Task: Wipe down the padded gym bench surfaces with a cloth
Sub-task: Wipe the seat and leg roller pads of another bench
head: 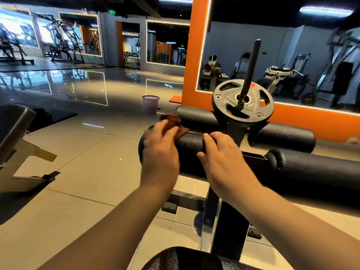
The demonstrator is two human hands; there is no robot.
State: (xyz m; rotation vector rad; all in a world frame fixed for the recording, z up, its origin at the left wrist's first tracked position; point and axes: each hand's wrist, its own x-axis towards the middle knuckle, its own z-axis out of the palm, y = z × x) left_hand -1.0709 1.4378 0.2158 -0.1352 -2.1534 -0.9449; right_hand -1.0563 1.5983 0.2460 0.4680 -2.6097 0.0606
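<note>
Cloth (172,121) is a brownish rag, bunched up on top of the near roller pad (190,145) at its left end, on the padded gym bench. The person's left hand (159,147) has it pinched under curled fingers and pressed onto the pad; that hand is kinda blurry, so the exact finger layout is hard to call. The right hand (220,152) sits just beside it on the same roller, fingers wrapped over the top and thumb out toward the camera, gripping the pad. A weight plate (243,103) hangs on the post right behind. A purple waste basket (150,104) stands on the floor (87,172), well apart.
</note>
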